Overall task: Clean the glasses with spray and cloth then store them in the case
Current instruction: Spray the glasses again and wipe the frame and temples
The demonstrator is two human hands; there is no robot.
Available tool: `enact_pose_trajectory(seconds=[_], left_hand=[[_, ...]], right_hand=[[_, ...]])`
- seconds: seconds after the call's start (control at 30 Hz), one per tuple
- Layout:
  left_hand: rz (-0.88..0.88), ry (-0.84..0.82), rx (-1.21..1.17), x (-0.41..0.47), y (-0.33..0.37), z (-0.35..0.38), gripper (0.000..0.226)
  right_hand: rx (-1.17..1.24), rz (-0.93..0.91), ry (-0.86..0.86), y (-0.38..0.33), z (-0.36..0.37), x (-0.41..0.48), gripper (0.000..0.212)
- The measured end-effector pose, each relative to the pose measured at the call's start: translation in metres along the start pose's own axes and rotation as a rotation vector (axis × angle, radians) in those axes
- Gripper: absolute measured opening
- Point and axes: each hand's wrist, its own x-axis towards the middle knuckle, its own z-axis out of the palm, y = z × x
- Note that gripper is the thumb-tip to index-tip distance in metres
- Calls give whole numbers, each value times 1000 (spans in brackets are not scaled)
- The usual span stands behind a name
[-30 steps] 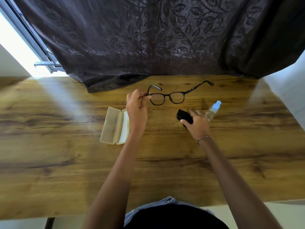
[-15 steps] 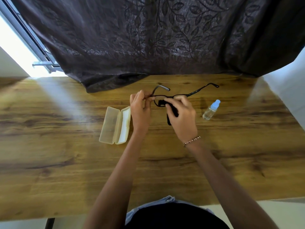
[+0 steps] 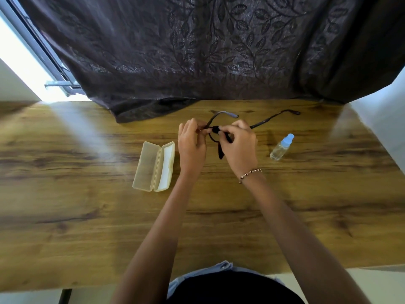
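- Where the wooden table [image 3: 65, 216] begins at the far left, bright light from a window [image 3: 19, 60] falls across it.
- A dark curtain [image 3: 219, 51] with a leaf pattern hangs behind the table, and its bottom edge lies on the wood.
- The case [image 3: 153, 166] lies open and flat on the table, just to the left of the hands. There are no glasses in it.
- The left hand [image 3: 191, 145] is held up over the table. Its fingers and thumb pinch the left end of the glasses [image 3: 260, 123].
- The glasses are in the air between the two hands, with both side arms open and pointing away toward the curtain.
- The black cloth [image 3: 220, 152] is on the front of the glasses, and one end hangs down.
- The right hand [image 3: 240, 148] pinches the cloth against the glasses with curled fingers. The lenses are mostly hidden.
- A bead bracelet [image 3: 249, 174] sits on the right wrist.
- The small clear spray bottle [image 3: 281, 148] with a light blue cap is on the table, near the right hand but not touching it.
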Motion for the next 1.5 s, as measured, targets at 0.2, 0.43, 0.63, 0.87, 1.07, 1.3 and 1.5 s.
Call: enact_pose_trajectory(seconds=[0.2,0.43,0.63,0.87,1.07,1.3,1.5], left_hand=[[-30,-10,-13,2,6,2,11],[-21,-11,35,3,7,1,6],[7,-13,3,5,12,-5,6],[-7,19,15,5,12,-2,11],[-12,10,69,1,9,1,10],[16,7,62,1,8,0,9],[0,-3,44,-2,8,-1,13]], right_hand=[[-34,-70,-5,-12,2,-11,6],[-121,11,-42,-9,-3,-3,7],[172,64,32,-10,-17,8,10],[119,5,-17,-16,-8,-3,9],[23,70,31,-7,-4,-6,8],[112,138,54,-2,-7,4,9],[181,80,-13,-7,2,-6,9]])
